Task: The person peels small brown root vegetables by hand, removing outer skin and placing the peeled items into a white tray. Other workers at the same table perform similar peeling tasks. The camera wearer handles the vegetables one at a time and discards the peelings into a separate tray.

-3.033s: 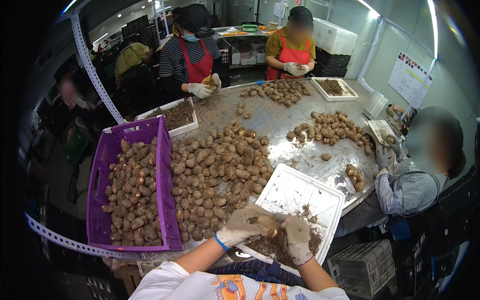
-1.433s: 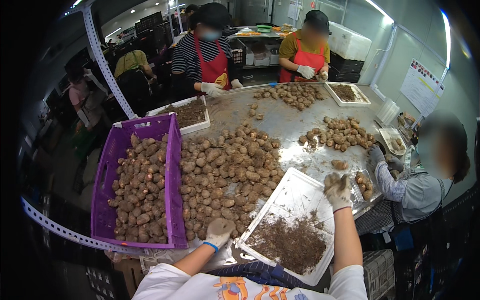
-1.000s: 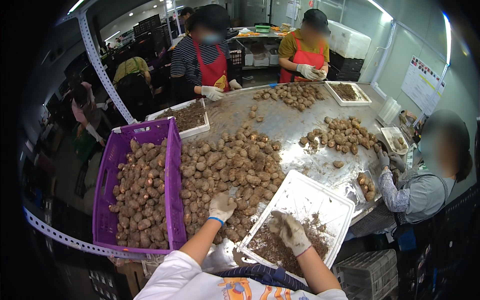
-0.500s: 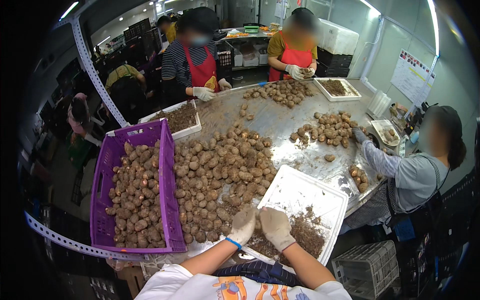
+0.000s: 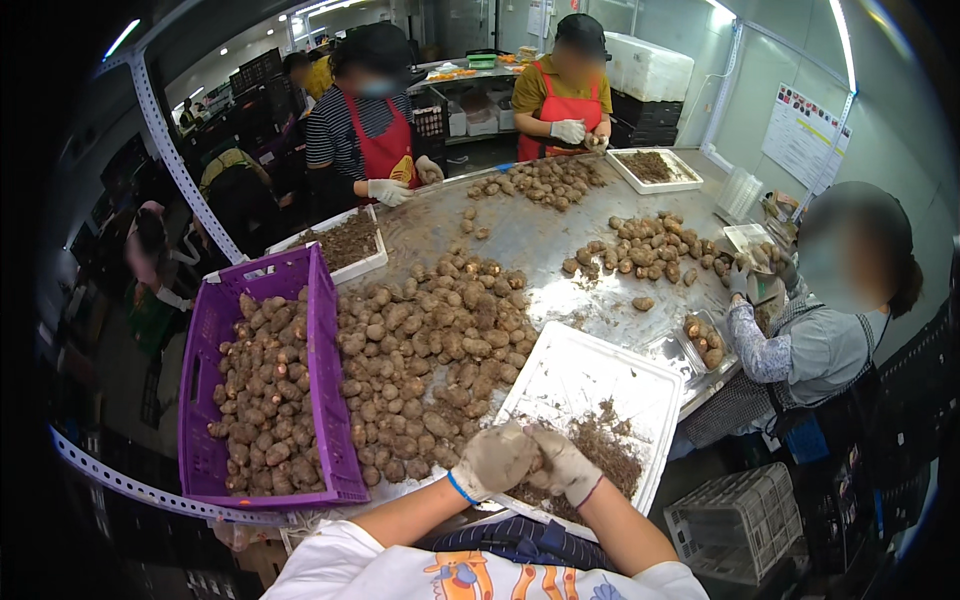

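Note:
My left hand and my right hand, both in soiled pale gloves, meet over the near edge of a white foam tray. Fingers on both are curled closed around a small taro, mostly hidden between them. Under and beside my right hand, brown peelings and root fibres cover the tray's near part. A large heap of small brown taros spreads over the metal table to the left of the tray.
Left stands a purple crate filled with taros. Co-workers stand across the table and at right, near smaller taro piles and debris trays. A clear box of taros sits right of my tray; a grey crate stands low right.
My hands have turned slightly against each other, staying over the tray. The co-worker at right has drawn a hand back from the pile toward a container. The view has shifted slightly.

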`<state>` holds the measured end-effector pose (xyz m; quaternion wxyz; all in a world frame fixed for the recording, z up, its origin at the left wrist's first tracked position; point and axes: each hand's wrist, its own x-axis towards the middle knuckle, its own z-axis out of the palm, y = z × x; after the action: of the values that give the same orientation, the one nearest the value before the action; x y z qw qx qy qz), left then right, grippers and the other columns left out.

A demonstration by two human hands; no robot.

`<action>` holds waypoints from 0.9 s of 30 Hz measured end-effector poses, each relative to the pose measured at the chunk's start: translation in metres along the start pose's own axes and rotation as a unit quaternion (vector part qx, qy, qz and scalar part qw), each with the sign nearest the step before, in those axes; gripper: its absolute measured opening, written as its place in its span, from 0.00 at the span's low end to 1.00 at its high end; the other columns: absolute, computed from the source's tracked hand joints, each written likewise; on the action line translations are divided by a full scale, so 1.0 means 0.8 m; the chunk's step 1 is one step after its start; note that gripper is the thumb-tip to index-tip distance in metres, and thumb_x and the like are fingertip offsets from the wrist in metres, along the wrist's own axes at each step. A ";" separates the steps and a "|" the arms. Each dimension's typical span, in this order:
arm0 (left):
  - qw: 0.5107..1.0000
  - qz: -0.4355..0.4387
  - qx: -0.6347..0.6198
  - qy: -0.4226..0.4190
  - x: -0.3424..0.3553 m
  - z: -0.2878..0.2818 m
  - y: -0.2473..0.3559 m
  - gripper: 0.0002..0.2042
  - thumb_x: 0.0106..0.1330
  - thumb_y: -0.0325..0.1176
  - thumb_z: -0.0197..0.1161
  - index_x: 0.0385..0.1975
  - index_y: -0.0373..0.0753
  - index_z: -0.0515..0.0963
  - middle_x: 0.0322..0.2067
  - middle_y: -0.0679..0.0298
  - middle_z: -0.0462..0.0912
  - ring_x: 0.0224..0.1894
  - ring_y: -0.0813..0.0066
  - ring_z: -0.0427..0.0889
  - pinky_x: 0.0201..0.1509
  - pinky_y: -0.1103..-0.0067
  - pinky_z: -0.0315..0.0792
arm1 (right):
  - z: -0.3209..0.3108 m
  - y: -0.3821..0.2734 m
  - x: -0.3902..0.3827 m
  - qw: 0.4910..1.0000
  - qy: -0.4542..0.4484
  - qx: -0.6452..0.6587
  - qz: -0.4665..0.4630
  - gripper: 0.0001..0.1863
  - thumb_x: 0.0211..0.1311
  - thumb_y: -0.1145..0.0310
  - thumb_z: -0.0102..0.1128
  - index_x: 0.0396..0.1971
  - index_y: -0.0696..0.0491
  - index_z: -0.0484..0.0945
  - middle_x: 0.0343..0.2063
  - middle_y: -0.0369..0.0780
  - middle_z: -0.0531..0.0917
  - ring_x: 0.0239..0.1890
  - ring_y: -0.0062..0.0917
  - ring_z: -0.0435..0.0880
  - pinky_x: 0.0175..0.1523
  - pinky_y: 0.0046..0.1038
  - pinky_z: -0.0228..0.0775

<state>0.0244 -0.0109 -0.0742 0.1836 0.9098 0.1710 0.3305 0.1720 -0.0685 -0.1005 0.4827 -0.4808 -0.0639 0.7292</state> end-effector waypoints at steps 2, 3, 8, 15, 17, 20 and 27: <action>0.998 0.029 -0.052 -0.002 0.018 0.001 0.011 0.07 0.63 0.31 0.56 0.33 0.39 0.80 0.26 0.58 0.78 0.27 0.61 0.80 0.29 0.72 0.75 | -0.011 0.019 0.004 0.992 -0.033 0.119 0.024 0.17 0.66 0.54 0.56 0.40 0.54 0.77 0.33 0.39 0.81 0.30 0.24 0.81 0.31 0.27 0.76; 0.996 0.043 -0.076 -0.002 0.023 0.002 0.014 0.07 0.63 0.32 0.56 0.34 0.39 0.80 0.26 0.59 0.79 0.28 0.62 0.80 0.31 0.72 0.75 | -0.014 0.025 0.005 0.982 -0.051 0.176 0.036 0.17 0.66 0.55 0.57 0.41 0.54 0.77 0.36 0.40 0.81 0.34 0.25 0.83 0.37 0.29 0.82; 0.976 -0.059 -0.158 0.140 0.024 0.025 -0.005 0.13 0.66 0.32 0.58 0.46 0.34 0.77 0.33 0.54 0.80 0.32 0.59 0.81 0.37 0.71 0.75 | -0.012 -0.009 -0.035 0.991 -0.002 0.116 -0.069 0.20 0.72 0.54 0.47 0.45 0.56 0.76 0.38 0.40 0.80 0.37 0.23 0.81 0.44 0.27 0.78; 0.829 -0.455 -0.282 -0.163 0.046 0.008 0.006 0.18 0.72 0.44 0.46 0.41 0.38 0.79 0.35 0.55 0.83 0.40 0.66 0.82 0.44 0.73 0.73 | -0.009 -0.001 -0.035 0.828 0.158 -0.420 -0.336 0.16 0.68 0.61 0.49 0.38 0.58 0.78 0.26 0.42 0.82 0.28 0.30 0.83 0.32 0.30 0.72; 0.766 -0.535 -0.347 -0.082 0.048 0.018 0.018 0.21 0.72 0.49 0.43 0.39 0.40 0.80 0.33 0.56 0.83 0.38 0.65 0.82 0.43 0.70 0.73 | 0.015 -0.009 -0.057 0.752 0.189 -0.501 -0.384 0.16 0.67 0.60 0.48 0.38 0.56 0.78 0.25 0.47 0.82 0.27 0.41 0.83 0.31 0.38 0.73; 0.825 -0.489 -0.268 -0.085 0.033 0.023 0.021 0.21 0.72 0.50 0.44 0.36 0.40 0.80 0.30 0.54 0.82 0.36 0.61 0.83 0.40 0.69 0.73 | 0.035 -0.025 -0.069 0.618 0.227 -0.679 -0.323 0.19 0.71 0.59 0.40 0.34 0.55 0.79 0.29 0.53 0.81 0.29 0.50 0.81 0.35 0.45 0.73; 0.920 -0.364 -0.118 -0.084 0.020 0.039 0.038 0.17 0.71 0.42 0.49 0.30 0.34 0.77 0.27 0.51 0.81 0.26 0.55 0.78 0.32 0.66 0.73 | -0.039 -0.029 0.013 0.961 0.180 -0.206 -0.036 0.21 0.70 0.58 0.43 0.38 0.60 0.79 0.31 0.49 0.83 0.31 0.38 0.83 0.34 0.38 0.74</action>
<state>0.0626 -0.0372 -0.0744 0.4105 0.7813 0.4339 0.1811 0.2099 -0.0602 -0.1105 0.4024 -0.6910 -0.1420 0.5835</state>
